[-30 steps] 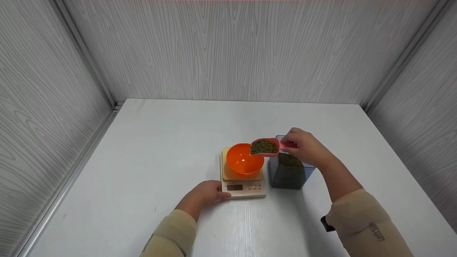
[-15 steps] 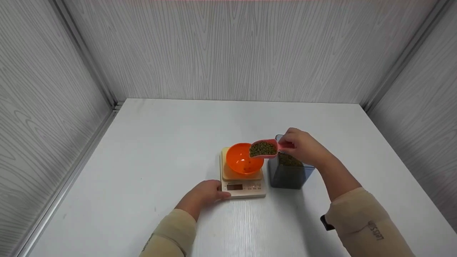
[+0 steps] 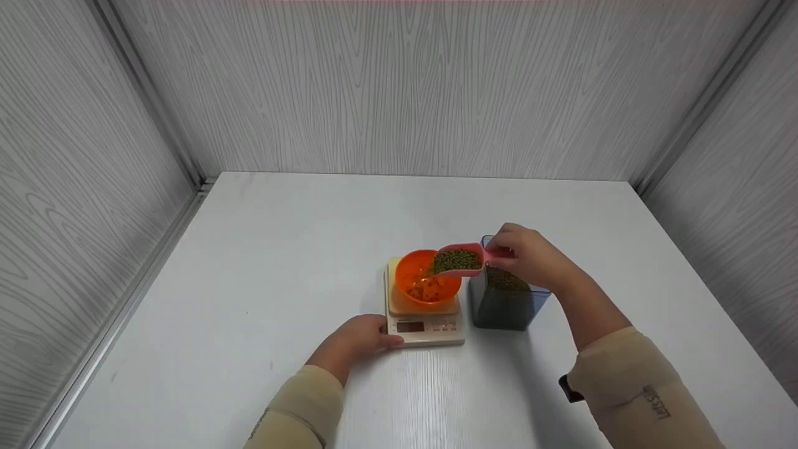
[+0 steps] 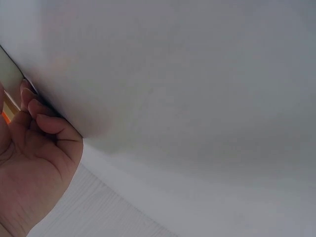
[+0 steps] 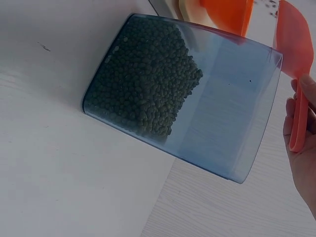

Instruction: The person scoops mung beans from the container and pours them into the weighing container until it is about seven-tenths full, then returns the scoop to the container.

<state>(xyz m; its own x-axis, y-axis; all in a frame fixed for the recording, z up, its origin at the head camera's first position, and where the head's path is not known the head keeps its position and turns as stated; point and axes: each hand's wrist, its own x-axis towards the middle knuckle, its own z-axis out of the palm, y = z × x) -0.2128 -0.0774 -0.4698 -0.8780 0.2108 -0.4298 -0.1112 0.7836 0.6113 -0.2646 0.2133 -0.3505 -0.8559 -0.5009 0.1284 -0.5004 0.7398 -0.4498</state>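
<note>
My right hand (image 3: 530, 255) pinches the handle of a pink scoop (image 3: 460, 259) full of green beans, tilted over an orange bowl (image 3: 427, 277). Some beans lie in the bowl. The bowl stands on a small cream kitchen scale (image 3: 425, 324). My left hand (image 3: 361, 337) grips the scale's front left corner, fingers curled against its edge. A clear bluish container (image 3: 506, 299) partly filled with green beans stands right of the scale. In the right wrist view the container (image 5: 182, 98), the scoop (image 5: 296, 59) and my right hand (image 5: 301, 148) show. In the left wrist view my left hand (image 4: 34, 163) shows by the scale's edge.
A white table (image 3: 249, 280) is enclosed by grey wood-grain walls at the back (image 3: 399, 87), left and right. Bare table surface spreads to the left and behind the scale.
The scoop tipped further toward the bowl and beans fell into the bowl, which was empty before. The left hand stayed on the scale.
</note>
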